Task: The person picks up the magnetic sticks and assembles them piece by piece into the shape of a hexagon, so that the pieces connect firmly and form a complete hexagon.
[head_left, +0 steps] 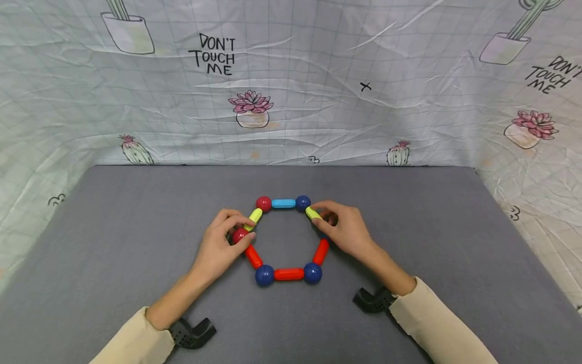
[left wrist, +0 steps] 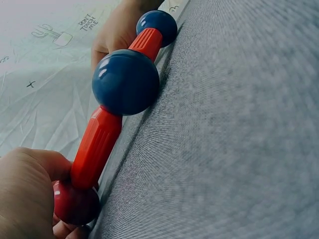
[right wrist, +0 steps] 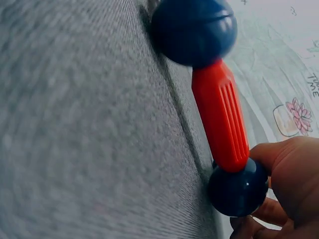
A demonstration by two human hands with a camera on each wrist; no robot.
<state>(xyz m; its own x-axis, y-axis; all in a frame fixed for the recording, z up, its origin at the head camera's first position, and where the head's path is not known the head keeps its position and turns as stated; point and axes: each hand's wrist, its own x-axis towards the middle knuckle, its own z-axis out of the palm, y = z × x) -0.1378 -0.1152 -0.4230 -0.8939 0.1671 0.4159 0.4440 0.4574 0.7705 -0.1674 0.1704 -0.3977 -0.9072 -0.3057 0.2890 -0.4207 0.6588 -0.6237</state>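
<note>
1. Red, blue and yellow-green plastic rods and balls form a closed six-sided ring (head_left: pixel 286 237) lying flat on the grey mat (head_left: pixel 113 242).
2. The left hand (head_left: pixel 220 247) pinches the red ball (head_left: pixel 238 235) at the ring's left corner, thumb and fingers curled round it. The wrist view shows the ball (left wrist: pixel 75 203) tucked under the thumb, a red rod (left wrist: pixel 97 147) running away from it to a blue ball (left wrist: pixel 125 82).
3. The right hand (head_left: pixel 345 230) grips the opposite corner, fingers curled over a blue ball (right wrist: pixel 238 186) that only the wrist view shows. A yellow rod (head_left: pixel 312 213) leaves its fingertips toward the far side, and a red rod (head_left: pixel 321 251) runs back toward the wrist.
4. Between the two hands, beyond the fingertips, sits the light-blue rod (head_left: pixel 284 203) with a ball at each end. The near red rod (head_left: pixel 289 274) lies between the wrists.
5. Risk, as I judge it: the joints look like simple butt contacts. If both hands pull outward or lift unevenly, a rod could pop off and the ring would open.
6. Squeezing inward could buckle the ring, so the far blue rod swings out of line.
7. A loose ball would likely roll on the mat.
</note>
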